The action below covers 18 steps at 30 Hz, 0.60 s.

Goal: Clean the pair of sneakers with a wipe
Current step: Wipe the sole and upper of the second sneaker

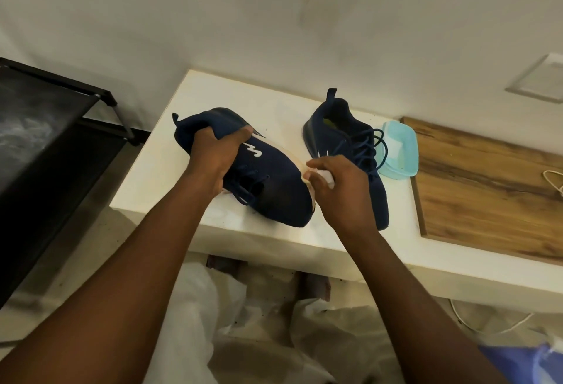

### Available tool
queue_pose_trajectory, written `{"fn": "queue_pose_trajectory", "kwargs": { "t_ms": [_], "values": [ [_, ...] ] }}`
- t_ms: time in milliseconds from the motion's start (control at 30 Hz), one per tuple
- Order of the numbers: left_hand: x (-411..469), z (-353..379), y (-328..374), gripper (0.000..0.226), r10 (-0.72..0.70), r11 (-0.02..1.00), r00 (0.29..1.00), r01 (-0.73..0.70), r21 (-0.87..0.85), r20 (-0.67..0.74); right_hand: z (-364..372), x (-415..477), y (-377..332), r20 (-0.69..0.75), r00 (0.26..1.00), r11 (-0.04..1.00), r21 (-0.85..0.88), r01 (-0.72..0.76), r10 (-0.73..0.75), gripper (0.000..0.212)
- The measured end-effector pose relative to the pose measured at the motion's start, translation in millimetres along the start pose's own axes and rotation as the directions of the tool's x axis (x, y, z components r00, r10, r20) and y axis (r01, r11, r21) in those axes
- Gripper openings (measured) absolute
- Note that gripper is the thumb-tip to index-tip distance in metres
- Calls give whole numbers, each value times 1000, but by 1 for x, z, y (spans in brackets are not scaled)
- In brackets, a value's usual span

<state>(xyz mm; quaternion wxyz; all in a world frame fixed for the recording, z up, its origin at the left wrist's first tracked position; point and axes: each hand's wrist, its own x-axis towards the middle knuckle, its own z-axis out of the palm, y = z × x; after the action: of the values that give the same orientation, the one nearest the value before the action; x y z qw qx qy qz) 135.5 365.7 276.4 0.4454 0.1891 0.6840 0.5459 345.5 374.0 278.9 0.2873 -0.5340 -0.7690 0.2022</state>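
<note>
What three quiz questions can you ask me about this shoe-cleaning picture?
1. True or false: the left hand holds the wipe.
2. Which part of the tilted sneaker does the wipe touch? A) the laces B) the pale sole edge C) the heel tab
3. Fill in: the other sneaker stands on the white ____.

Key: 1. False; the right hand pinches it, and the left hand grips the tilted sneaker. 2. B. 3. table.
</note>
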Motion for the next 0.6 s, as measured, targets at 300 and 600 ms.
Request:
{"fn": "queue_pose_trajectory", "kwargs": {
  "t_ms": [300,600],
  "values": [
    [-22,-5,15,59,98,539,961,-269,798,258,11,13,4,-136,991,991,132,26,-8,18],
    [-23,-5,11,38,120,638,952,-291,713,281,5,13,14,-27,992,988,92,-123,126,24]
  ]
}}
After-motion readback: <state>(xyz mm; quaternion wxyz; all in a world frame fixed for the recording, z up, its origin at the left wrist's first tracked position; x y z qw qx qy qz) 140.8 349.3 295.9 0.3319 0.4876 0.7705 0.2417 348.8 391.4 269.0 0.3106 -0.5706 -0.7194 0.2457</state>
